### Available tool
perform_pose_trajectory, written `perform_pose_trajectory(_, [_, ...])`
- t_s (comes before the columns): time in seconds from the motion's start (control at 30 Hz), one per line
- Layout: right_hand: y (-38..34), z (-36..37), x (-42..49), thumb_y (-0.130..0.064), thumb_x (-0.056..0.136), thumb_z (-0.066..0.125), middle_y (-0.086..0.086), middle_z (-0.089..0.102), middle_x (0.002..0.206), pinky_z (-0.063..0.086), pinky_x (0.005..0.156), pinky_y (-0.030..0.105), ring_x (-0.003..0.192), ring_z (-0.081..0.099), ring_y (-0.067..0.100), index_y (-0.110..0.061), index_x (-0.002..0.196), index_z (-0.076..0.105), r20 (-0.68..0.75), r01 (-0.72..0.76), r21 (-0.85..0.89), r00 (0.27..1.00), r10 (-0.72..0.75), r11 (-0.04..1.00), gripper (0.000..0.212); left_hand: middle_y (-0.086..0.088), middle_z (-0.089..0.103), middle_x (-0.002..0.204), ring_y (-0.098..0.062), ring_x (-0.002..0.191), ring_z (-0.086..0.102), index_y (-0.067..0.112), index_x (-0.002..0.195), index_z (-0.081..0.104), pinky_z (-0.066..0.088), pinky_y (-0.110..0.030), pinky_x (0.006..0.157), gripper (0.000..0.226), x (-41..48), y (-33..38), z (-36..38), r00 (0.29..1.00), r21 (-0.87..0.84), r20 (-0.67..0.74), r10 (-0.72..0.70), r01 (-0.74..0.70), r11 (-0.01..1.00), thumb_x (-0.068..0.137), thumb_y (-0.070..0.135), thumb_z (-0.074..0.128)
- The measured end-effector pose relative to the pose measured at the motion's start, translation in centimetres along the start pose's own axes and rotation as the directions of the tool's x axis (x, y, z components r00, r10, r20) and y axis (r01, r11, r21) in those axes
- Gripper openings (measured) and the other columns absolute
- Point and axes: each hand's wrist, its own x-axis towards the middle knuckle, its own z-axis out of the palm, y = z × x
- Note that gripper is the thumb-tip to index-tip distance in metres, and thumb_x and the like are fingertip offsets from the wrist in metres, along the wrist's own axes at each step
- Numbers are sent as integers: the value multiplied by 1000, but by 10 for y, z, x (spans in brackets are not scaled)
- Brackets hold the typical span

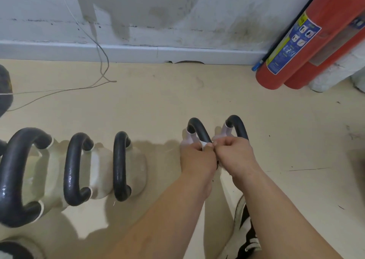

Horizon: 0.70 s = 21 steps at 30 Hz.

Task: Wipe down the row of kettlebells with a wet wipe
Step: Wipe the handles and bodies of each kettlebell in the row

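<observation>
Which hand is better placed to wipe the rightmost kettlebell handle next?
Probably the right. The right hand sits just beneath the rightmost handle and pinches the wet wipe together with the left hand, which lies under the neighbouring handle.

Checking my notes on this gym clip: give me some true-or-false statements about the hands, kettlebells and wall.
1. The left hand and right hand pinch a white wipe between them. True.
2. The hands work at the leftmost kettlebell. False: they are at the two pale kettlebells at the right end.
3. Two red fire extinguishers stand by the wall. True.
4. The kettlebell handles are red. False: black.
5. A thin wire lies on the floor. True.
</observation>
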Motion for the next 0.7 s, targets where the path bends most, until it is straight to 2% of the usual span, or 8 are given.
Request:
perform_pose_trajectory(0.07, [3, 0, -4, 0, 93, 61, 0, 54, 57, 42, 43, 13, 52, 49, 12, -1, 67, 62, 7, -12, 2, 1000, 12, 1000, 26, -6, 76, 105, -3, 62, 66, 5, 125, 62, 48, -11, 50, 30, -3, -4, -2, 1000, 20, -9, 8, -8, 1000, 97, 17, 57])
perform_pose_trajectory(0.13, [6, 3, -8, -2, 94, 60, -8, 47, 46, 39, 40, 15, 44, 45, 7, -12, 58, 52, -8, -13, -17, 1000, 12, 1000, 38, -11, 74, 86, -13, 62, 62, 4, 92, 67, 51, -22, 56, 17, -6, -6, -7, 1000, 47, -7, 28, -28, 999, 96, 18, 59])
perform_pose_trajectory(0.27, [-1, 6, -20, -7, 88, 59, -13, 36, 38, 35, 51, 25, 37, 34, 8, -19, 50, 39, -103, 46, -119, 993, -58, 992, 44, 8, 47, 55, -13, 50, 39, 14, 53, 45, 37, -25, 55, 43, -16, 2, -17, 991, 159, -43, 123, -115, 981, 93, 19, 61])
perform_pose_trajectory(0.33, [-10, 9, -32, -6, 84, 58, -13, 38, 37, 38, 56, 27, 39, 37, 7, -19, 47, 41, -94, 67, -117, 992, -78, 991, 42, 12, 49, 55, -9, 44, 36, 15, 53, 45, 35, -24, 54, 44, -27, 9, -23, 987, 185, -36, 155, -146, 972, 94, 21, 60])
perform_pose_trajectory(0.43, [-25, 18, -49, -5, 79, 61, -14, 48, 44, 48, 61, 31, 53, 49, 14, -20, 52, 49, -40, 43, -69, 998, -46, 997, 33, 9, 51, 63, -11, 53, 47, 11, 73, 54, 43, -28, 55, 18, -46, 21, -40, 990, 98, -58, 132, -126, 987, 90, 14, 62])
perform_pose_trajectory(0.5, [-31, 25, -58, -6, 81, 59, -3, 58, 58, 45, 59, 32, 60, 53, 22, -14, 65, 59, 13, -14, -74, 1000, 15, 997, 17, -5, 40, 67, -25, 62, 37, 10, 69, 41, 36, -32, 57, 22, -52, 29, -57, 994, 98, -15, 110, -108, 989, 83, 6, 57])
perform_pose_trajectory(0.57, [-35, 36, -71, -8, 86, 57, 7, 62, 70, 42, 56, 30, 63, 55, 25, -9, 83, 68, 101, -116, -61, 987, 121, 991, 11, -5, 40, 72, -23, 69, 37, 18, 70, 39, 35, -34, 63, 26, -59, 35, -81, 997, 152, 22, 78, -81, 985, 84, 9, 58])
perform_pose_trajectory(0.7, [-36, 74, -101, -5, 75, 53, 6, 62, 63, 44, 50, 27, 47, 51, 20, -10, 86, 65, 374, -353, 10, 869, 324, 936, 17, -11, 59, 75, -25, 68, 51, 9, 76, 60, 49, -34, 67, 12, -82, 48, -136, 1000, 272, 16, -21, 16, 962, 80, -2, 58])
